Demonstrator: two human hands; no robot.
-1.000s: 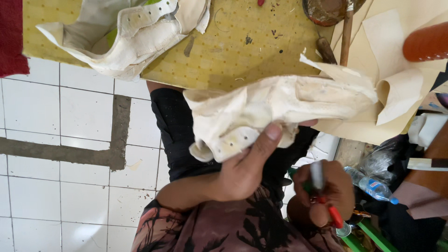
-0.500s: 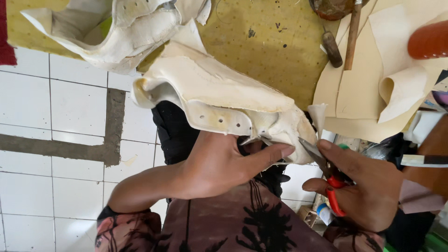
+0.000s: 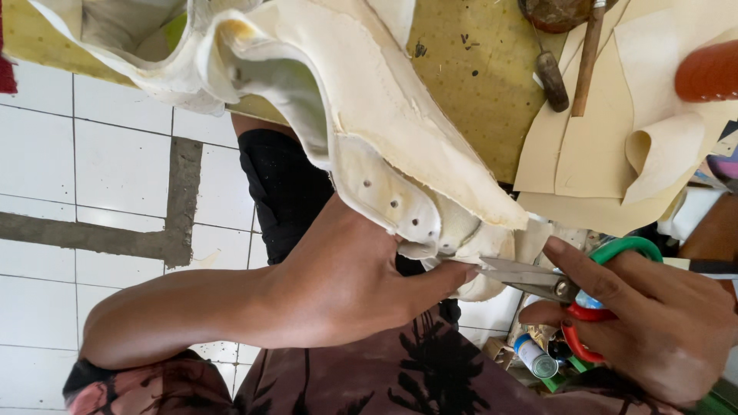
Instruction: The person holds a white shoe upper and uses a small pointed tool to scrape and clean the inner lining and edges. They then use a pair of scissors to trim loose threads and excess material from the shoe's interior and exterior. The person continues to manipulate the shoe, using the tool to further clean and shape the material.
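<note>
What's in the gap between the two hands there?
In the head view, the scissors' metal blades bridge it, their tips meeting the cream shoe upper's edge at the left hand's fingertips; the right hand grips the handles.

A yellow perforated mat [image 3: 469, 92] lies beside flat cream cut-outs [image 3: 592, 146]. A wooden-handled tool [image 3: 552, 78] and a stick [image 3: 587, 58] rest at the mat's edge. An orange object [image 3: 711, 71] sits at far right. Below, white floor tiles [image 3: 108, 161] and a small can [image 3: 535, 356].
</note>
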